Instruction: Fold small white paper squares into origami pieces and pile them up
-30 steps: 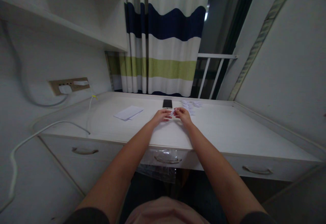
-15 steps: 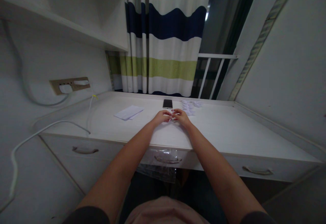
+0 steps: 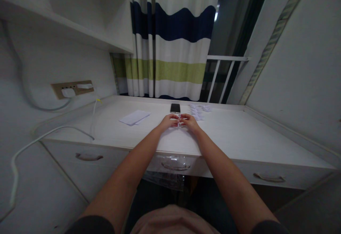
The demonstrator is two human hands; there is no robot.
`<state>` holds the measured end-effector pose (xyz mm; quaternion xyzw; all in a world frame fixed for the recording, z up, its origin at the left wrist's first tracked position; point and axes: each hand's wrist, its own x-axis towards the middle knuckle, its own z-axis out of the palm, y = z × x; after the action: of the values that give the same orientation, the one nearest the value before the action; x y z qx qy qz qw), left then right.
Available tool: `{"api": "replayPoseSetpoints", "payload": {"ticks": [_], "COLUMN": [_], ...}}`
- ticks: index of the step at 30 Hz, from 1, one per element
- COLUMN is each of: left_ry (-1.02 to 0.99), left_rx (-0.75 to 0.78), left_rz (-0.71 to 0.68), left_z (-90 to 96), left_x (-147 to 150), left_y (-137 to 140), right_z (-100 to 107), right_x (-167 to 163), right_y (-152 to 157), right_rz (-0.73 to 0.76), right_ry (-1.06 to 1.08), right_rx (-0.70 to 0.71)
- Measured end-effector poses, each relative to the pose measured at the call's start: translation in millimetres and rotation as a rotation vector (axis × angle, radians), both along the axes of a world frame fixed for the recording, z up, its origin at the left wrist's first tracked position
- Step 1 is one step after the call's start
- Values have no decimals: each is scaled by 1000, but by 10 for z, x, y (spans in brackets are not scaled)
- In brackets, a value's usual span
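My left hand (image 3: 169, 121) and my right hand (image 3: 189, 121) meet over the middle of the white desk (image 3: 223, 134). Between their fingertips they pinch a narrow white strip of paper (image 3: 179, 123), mostly covered by the fingers. Just beyond the hands lies a dark phone (image 3: 175, 108), flat on the desk. Behind my right hand sit several small folded white paper pieces (image 3: 196, 112), close together. Off to the left are flat white paper sheets (image 3: 135, 117), one partly over another.
A white cable (image 3: 66, 127) runs over the desk's left end, near a wall socket (image 3: 71, 89). A striped curtain (image 3: 181, 56) hangs behind the desk. Drawer handles (image 3: 269, 178) line the front, with clear plastic (image 3: 173, 161) over the middle one.
The fingers have shifted slightly around the paper strip, which now stands more upright between them. Phone, sheets and folded pieces stay where they were.
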<state>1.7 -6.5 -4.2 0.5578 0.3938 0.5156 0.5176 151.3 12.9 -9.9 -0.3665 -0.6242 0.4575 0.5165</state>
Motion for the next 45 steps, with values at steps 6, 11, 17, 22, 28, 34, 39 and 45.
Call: {"api": "replayPoseSetpoints", "payload": {"ticks": [6, 11, 17, 22, 28, 34, 39, 45], "left_ry": [-27, -25, -25, -42, -82, -87, -107, -58], "left_rx": [-21, -26, -12, 14, 1, -6, 22, 59], "left_rz": [4, -2, 1, 41, 85, 82, 67, 96], "left_z": [23, 51, 66, 68, 91, 94, 82, 66], "left_x": [10, 13, -1, -12, -10, -17, -30, -26], "left_y": [-4, -26, -25, -23, -28, -35, -33, -16], "right_z": [25, 31, 25, 29, 41, 40, 43, 64], "right_x": [-3, -9, -4, -6, -7, -6, 3, 13], "right_y": [-27, -27, 6, -5, -34, -32, -22, -42], "right_rz": [20, 10, 5, -8, -21, -8, -35, -37], "right_ry": [-4, -16, -11, -30, -50, -37, -59, -93], "right_rx": [6, 18, 13, 32, 45, 43, 33, 75]}}
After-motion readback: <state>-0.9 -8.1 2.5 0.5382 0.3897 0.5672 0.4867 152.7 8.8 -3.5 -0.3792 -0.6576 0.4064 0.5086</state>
